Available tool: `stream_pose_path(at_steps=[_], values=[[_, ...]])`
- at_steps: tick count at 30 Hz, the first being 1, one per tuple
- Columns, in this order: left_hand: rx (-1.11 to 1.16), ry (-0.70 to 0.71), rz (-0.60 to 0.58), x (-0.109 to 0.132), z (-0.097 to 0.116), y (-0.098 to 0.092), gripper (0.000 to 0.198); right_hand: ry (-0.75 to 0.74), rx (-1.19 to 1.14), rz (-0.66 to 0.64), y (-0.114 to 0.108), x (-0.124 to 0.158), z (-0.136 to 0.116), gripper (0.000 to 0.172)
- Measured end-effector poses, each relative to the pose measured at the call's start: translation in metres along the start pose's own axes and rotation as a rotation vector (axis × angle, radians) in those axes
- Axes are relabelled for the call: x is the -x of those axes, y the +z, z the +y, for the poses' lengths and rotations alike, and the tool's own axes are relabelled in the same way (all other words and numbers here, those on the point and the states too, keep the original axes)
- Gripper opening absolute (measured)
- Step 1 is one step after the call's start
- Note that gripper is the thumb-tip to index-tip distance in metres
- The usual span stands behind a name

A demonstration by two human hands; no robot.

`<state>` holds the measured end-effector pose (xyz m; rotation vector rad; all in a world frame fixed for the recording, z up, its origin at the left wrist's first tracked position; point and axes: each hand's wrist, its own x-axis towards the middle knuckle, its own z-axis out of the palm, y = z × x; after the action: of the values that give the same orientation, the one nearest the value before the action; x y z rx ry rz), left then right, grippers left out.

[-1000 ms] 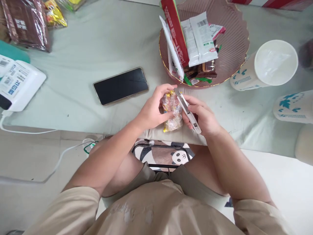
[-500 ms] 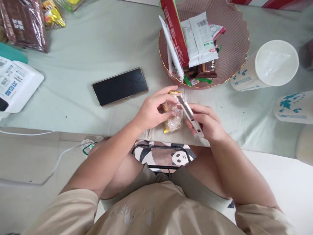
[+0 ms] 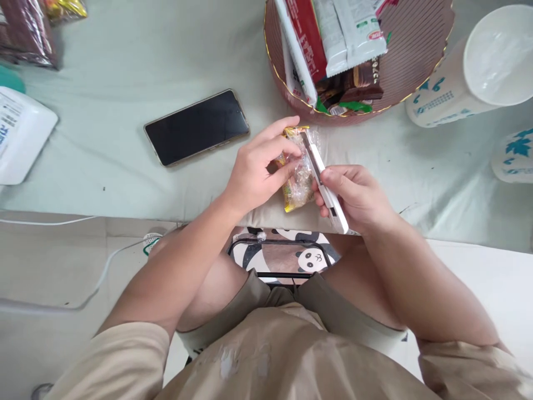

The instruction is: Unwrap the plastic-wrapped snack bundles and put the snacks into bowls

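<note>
My right hand (image 3: 360,197) is closed around a white utility knife (image 3: 331,200), thumb along its side. The metal blade end points up and left, over a small clear packet with yellow and red edges (image 3: 293,194). My left hand (image 3: 260,164) has its thumb and index finger drawn together on the packet, close to the blade, while another finger stretches out at the packet's top end. The packet lies at the front edge of the cloth-covered table (image 3: 195,191). Part of the packet is hidden by my fingers and the knife.
A black smartphone (image 3: 197,128) lies left of my hands. Beyond them stands a pink ribbed bowl (image 3: 410,61) of wrapped snacks. Paper cups (image 3: 441,97) are at the right. A white device (image 3: 29,139) and brown packaging (image 3: 31,33) sit at the left.
The view has shifted, so the table things appear higher and larger. The knife has turned slightly, showing more of its white side. Both hands keep their holds.
</note>
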<state>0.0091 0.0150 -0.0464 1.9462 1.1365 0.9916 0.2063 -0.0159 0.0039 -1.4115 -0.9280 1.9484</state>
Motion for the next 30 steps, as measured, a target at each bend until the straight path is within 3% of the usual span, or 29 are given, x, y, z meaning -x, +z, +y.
stream_pose_path(at_steps=[13,30], values=[[0.000,-0.019,0.070,0.000,-0.011,-0.006,0.029,0.143,0.069,-0.037,-0.003,0.012,0.008,0.043],[0.042,-0.038,0.064,-0.003,-0.013,-0.006,0.025,0.280,0.416,-0.143,-0.012,0.038,0.005,0.046]])
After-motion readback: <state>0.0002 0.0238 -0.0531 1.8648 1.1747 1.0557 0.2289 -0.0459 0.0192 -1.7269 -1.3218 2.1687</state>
